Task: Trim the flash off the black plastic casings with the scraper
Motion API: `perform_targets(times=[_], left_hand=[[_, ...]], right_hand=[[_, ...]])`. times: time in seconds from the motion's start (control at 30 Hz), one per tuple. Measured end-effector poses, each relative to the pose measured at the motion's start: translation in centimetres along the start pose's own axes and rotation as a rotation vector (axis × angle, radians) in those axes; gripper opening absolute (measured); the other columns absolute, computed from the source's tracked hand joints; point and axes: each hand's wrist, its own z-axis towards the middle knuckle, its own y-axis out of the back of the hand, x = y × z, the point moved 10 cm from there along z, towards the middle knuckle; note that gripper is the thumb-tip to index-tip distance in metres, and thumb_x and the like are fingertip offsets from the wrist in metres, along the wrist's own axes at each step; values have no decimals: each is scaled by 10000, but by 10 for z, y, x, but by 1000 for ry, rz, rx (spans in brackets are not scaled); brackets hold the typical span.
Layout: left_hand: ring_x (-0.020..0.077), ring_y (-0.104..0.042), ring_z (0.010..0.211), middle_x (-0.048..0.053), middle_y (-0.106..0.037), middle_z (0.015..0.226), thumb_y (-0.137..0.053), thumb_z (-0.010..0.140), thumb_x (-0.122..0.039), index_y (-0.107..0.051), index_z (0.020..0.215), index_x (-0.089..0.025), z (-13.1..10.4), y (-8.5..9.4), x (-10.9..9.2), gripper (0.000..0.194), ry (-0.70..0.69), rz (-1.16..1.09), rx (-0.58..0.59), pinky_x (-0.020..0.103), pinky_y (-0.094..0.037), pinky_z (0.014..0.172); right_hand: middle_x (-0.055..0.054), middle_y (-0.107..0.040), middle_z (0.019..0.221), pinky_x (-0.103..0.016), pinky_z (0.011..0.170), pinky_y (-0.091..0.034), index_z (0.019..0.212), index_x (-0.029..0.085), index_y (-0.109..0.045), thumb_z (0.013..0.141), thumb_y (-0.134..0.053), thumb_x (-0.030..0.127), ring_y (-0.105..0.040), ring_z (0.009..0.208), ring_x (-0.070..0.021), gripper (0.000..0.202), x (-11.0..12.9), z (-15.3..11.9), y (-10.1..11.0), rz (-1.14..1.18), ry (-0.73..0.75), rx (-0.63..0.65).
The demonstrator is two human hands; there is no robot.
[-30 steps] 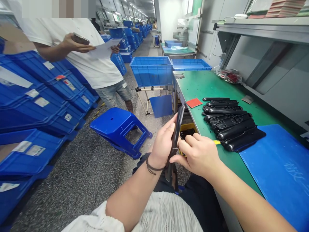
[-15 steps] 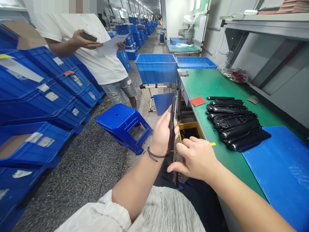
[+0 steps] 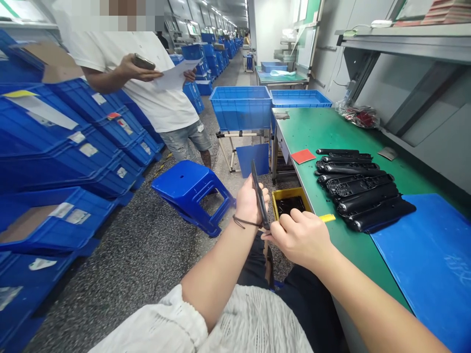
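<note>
A long, thin black part (image 3: 259, 198) is gripped in my left hand (image 3: 247, 203), tilted, its narrow edge towards me. My right hand (image 3: 301, 238) is closed at the lower end of that part, thumb and fingers pressed together; a yellow strip (image 3: 327, 217) sticks out past its knuckles. Whatever tool tip lies between the fingers is hidden. Several black plastic shells (image 3: 362, 184) lie in a row on the green table (image 3: 331, 127). Below the table edge, a yellow bin (image 3: 275, 206) holds dark pieces.
A blue stool (image 3: 187, 181) stands left of my hands. Behind it a person (image 3: 147, 93) holds a phone and paper. Stacked blue crates (image 3: 73, 152) line the left. A blue sheet (image 3: 434, 245), a red square (image 3: 302, 156) and a blue crate (image 3: 241, 109) are also around.
The black part has tilted, its top now leaning left and lower. My right hand has closed its thumb and fingers near the part's lower end. The view has shifted slightly.
</note>
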Motion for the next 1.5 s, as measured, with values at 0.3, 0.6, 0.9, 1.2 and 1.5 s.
perform_targets(times=[0.3, 0.6, 0.9, 1.2, 1.5], left_hand=[[52, -265, 318, -98, -269, 501, -457, 1078, -413, -347, 686, -216, 11, 14, -33, 452, -65, -48, -126, 144, -188, 326], [81, -283, 341, -80, -317, 505, -429, 1044, -338, -359, 721, -232, 16, 14, -18, 348, -160, 35, -199, 181, -215, 350], [236, -643, 1166, 95, -669, 1166, -791, 783, -193, -615, 1176, -226, -20, 8, -46, 432, -613, 359, -74, 320, -500, 997], [220, -497, 616, 54, -544, 619, -316, 1061, -459, -553, 649, -228, -78, -43, -41, 528, -1222, 1224, 418, 367, -363, 680], [193, -444, 618, 22, -488, 621, -294, 1074, -359, -479, 681, -219, -84, -40, -40, 456, -1268, 1259, 564, 361, -309, 658]], right_hand=[[-44, -637, 895, -335, 520, -218, 1503, 293, -507, 801, -542, -32, -588, 658, -202, 774, -57, -20, -39, -205, -309, 317], [-107, -750, 1111, -360, 641, -535, 1436, 227, -504, 1017, -561, 410, -748, 861, -276, 461, -36, -14, -30, 344, -415, 91], [27, -600, 687, -261, 515, -400, 933, 230, -615, 1058, -538, 343, -545, 545, -138, 186, -68, -9, 7, 598, -547, -100], [-39, -678, 971, -265, 654, -505, 1256, 238, -547, 1079, -472, 272, -662, 788, -176, 195, -68, -6, 6, 607, -595, 113], [-36, -624, 886, -319, 621, -314, 1469, 211, -497, 945, -414, 8, -568, 757, -198, 569, -74, -7, 15, 94, -226, 246]])
